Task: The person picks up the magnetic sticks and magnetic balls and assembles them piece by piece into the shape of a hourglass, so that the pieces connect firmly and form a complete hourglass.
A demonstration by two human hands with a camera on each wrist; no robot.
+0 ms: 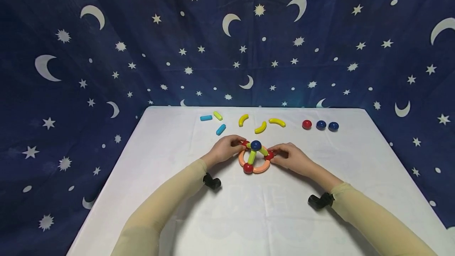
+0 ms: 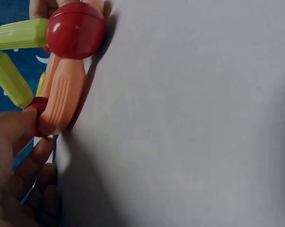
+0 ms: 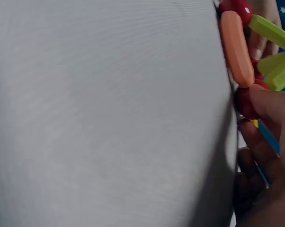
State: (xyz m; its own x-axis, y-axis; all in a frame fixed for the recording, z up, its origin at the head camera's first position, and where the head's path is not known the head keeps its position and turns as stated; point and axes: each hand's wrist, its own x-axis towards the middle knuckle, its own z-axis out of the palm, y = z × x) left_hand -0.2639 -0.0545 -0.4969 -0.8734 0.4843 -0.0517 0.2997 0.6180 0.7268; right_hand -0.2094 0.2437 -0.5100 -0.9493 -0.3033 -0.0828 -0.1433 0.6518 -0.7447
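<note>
White table (image 1: 234, 216), star-print backdrop (image 1: 209, 80). We see left hand (image 1: 224, 149) pinching one red ball (image 1: 245, 144), right hand (image 1: 295, 160) another (image 1: 269, 155); ball-and-stick frame (image 1: 262, 167) sits between them on the table. Both wrist views crop its blue top ball (image 1: 256, 145).

Across the top of your head view, and down both sides, you see a dark blue cloth (image 1: 213, 1) printed with pale moons, stars and dots. Below it you have the white desk (image 1: 270, 224). Just left of the frame's centre lie two blue rods (image 1: 220, 129) and a lime-green rod (image 1: 218, 115), near one another. Around the centre you find three yellow curved pieces (image 1: 260, 128), well apart; right of them, a loose red ball (image 1: 307, 124) and two loose blue balls (image 1: 321, 125) sit in a row.
</note>
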